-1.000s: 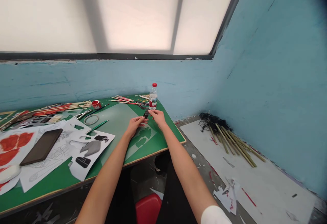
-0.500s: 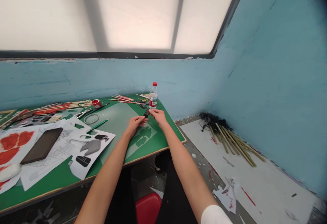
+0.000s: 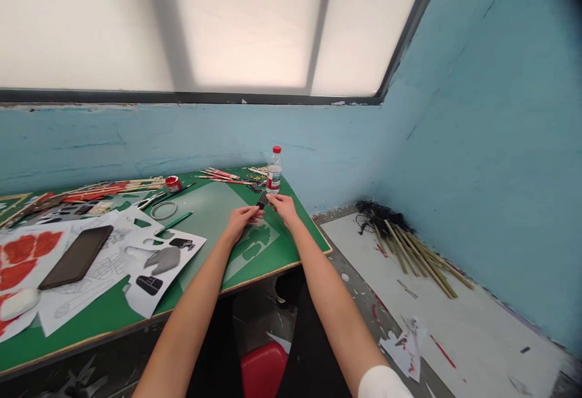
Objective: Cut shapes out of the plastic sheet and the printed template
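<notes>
A small black piece with pale stripes [image 3: 262, 200] is held up between my two hands over the green table [image 3: 291, 246]. The fingers of my left hand [image 3: 244, 219] are closed on its lower left end. At its upper right side, my right hand [image 3: 282, 206] pinches it with the fingertips. Just behind the hands stands a clear bottle with a red cap [image 3: 273, 174]. Beneath them lies a translucent sheet [image 3: 213, 204] with shapes cut out of it.
To the left lie a cut paper sheet [image 3: 152, 286], a green pencil [image 3: 179, 221], a grey tape ring [image 3: 163, 209], a red paint jar [image 3: 173, 184] and a dark phone [image 3: 77, 257]. Red-tipped sticks [image 3: 218, 174] lie behind. Bamboo sticks [image 3: 422, 252] rest on the floor at right.
The view has shifted very slightly. Both hands keep the same grip on the black striped piece, and nothing else has visibly moved.
</notes>
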{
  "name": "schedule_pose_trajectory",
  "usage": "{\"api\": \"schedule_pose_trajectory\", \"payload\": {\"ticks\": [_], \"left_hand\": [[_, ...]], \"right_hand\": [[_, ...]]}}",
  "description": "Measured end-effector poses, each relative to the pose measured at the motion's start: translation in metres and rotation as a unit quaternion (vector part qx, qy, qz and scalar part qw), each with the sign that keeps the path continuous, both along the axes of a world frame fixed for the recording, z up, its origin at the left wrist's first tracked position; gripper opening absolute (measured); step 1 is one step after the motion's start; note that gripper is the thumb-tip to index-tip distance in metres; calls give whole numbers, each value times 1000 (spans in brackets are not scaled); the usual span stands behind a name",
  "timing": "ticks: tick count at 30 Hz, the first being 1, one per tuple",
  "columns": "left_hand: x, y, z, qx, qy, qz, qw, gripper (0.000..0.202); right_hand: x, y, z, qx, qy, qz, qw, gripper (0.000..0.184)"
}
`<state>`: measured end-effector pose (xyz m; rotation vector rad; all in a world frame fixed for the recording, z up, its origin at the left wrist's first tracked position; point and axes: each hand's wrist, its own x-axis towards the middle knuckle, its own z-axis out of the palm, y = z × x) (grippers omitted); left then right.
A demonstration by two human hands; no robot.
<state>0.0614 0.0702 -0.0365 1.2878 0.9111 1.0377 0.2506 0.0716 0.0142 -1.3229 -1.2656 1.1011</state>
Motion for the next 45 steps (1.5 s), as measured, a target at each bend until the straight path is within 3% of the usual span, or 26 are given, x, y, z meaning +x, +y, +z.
{"api": "schedule_pose_trajectory", "payload": {"ticks": [45], "left_hand": [[2, -1, 2, 1, -12, 15, 1000, 36]], "right_hand": [[-1, 0, -1, 2, 12, -2, 1000, 34]]}}
